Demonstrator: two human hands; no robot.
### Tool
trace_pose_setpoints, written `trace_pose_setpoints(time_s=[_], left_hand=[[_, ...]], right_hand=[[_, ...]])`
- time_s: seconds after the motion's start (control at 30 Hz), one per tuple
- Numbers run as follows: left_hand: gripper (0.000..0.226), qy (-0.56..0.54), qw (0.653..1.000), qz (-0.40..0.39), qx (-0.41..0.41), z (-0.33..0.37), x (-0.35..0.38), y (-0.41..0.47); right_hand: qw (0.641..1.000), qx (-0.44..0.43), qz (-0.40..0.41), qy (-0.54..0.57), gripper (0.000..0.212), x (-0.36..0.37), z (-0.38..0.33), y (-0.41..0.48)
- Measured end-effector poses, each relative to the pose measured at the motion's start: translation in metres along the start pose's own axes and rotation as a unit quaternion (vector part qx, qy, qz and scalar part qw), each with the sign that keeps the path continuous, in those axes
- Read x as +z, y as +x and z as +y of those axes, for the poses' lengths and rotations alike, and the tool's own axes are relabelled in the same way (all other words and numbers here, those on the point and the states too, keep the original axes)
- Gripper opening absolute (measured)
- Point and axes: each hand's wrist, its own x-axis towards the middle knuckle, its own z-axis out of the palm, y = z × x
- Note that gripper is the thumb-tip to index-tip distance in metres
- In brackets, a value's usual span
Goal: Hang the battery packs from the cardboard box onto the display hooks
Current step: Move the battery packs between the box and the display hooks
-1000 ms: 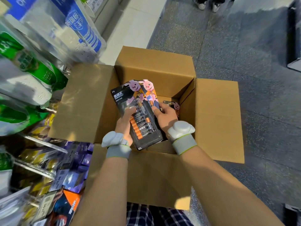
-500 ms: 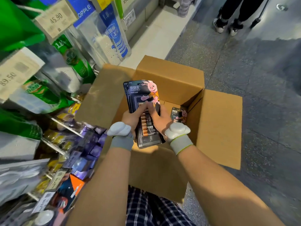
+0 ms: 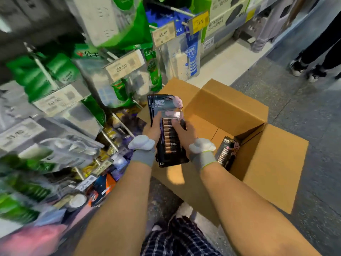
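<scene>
Black battery packs (image 3: 168,145) in my fingers (image 3: 156,121), with copper-and-black cells and a pink rabbit. Right of my fingers, another pack (image 3: 227,151) in the same colours, inside the plain brown cardboard box (image 3: 221,108). Behind my fingers, white gloves (image 3: 142,143) and grey cuffs (image 3: 203,160), the right one edged yellow-green. Left of my fingers, green packets (image 3: 36,76); above them, a yellow price tag (image 3: 200,22). Below, navy-and-white checked cloth (image 3: 177,237). Speckled grey floor (image 3: 304,108).

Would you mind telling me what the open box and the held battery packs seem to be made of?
The box looks like plain brown cardboard, matte, with creased fold-out flaps. The battery packs seem to be glossy printed card, probably with a clear plastic blister over the cells, judging by the bright glare there; blur leaves that uncertain.
</scene>
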Motion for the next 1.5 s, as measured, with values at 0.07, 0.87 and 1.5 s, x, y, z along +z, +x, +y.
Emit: trace_pose_setpoints(time_s=[0.07, 0.87, 1.5], left_hand=[[0.080, -0.002, 1.000, 0.009, 0.006, -0.005, -0.019, -0.004], [0.062, -0.139, 0.973, 0.142, 0.116, 0.035, -0.193, -0.137], [0.082, -0.199, 0.892, 0.169, 0.369, 0.182, -0.258, -0.228]], right_hand=[[1.000, -0.013, -0.003, -0.009, 0.040, 0.017, 0.000, -0.012], [0.966, -0.229, -0.119, 0.020, 0.046, 0.137, -0.077, -0.157], [0.857, -0.478, -0.177, 0.074, 0.037, 0.153, -0.247, -0.235]])
